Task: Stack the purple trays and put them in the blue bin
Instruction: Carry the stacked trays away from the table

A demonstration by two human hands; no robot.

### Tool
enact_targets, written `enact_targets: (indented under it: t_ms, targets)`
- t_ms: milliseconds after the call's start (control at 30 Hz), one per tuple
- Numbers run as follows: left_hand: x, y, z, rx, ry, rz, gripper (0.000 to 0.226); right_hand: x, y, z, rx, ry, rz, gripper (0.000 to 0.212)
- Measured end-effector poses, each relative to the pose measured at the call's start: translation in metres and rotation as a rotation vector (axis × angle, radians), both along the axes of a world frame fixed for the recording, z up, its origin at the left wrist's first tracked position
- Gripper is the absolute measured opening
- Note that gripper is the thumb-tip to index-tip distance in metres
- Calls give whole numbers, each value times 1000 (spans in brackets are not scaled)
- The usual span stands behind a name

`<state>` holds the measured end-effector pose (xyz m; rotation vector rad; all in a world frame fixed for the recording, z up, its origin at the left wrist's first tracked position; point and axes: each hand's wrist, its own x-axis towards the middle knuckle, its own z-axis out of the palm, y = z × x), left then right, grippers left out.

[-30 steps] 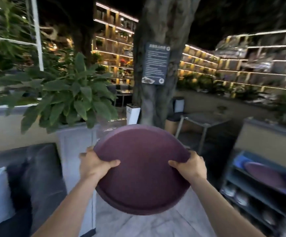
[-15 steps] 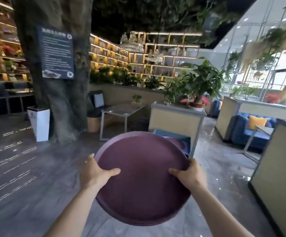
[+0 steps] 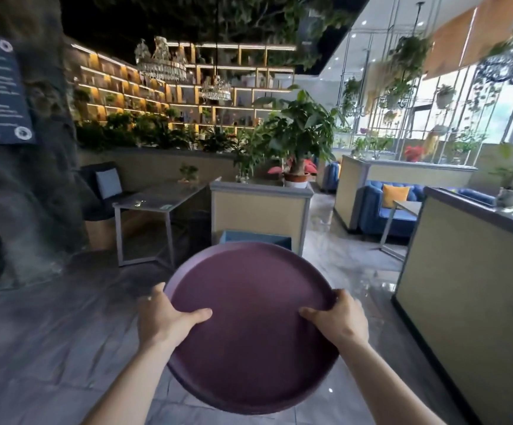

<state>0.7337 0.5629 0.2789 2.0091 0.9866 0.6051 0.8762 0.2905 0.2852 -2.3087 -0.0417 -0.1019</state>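
Note:
I hold a round purple tray [image 3: 252,326] in front of me at chest height, roughly level. My left hand [image 3: 167,319] grips its left rim with the thumb on top. My right hand [image 3: 338,320] grips the right rim the same way. Whether more trays are stacked under it is hidden. Just beyond the tray's far edge the rim of the blue bin [image 3: 255,236] shows, low against a beige cabinet [image 3: 259,211]; its inside is hidden by the tray.
A grey metal-legged table [image 3: 157,204] stands left of the cabinet. A rough tree trunk [image 3: 25,194] with a sign fills the left. A beige counter [image 3: 476,286] runs along the right. A potted plant [image 3: 295,139] tops the cabinet. Glossy floor lies between.
The view has swung right, away from the tree trunk and the shelf rack, and the cabinet with the blue bin is now closer and straight ahead. Both hands keep the same grip on the tray.

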Motion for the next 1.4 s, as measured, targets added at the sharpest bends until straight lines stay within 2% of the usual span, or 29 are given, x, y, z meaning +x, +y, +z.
enact_targets:
  t_ms: [400, 833, 1100, 1400]
  targets:
    - [149, 88, -36, -21, -10, -63, 125, 124, 84, -27, -50, 48, -87, 80]
    - [332, 238, -26, -26, 2, -169, 126, 283, 226, -33, -45, 77, -193, 79]
    - [441, 268, -56, -62, 23, -209, 123, 379, 258, -58, -55, 131, -242, 82]
    - [601, 282, -73, -61, 21, -162, 122, 543, 277, -73, -47, 163, -214, 76]
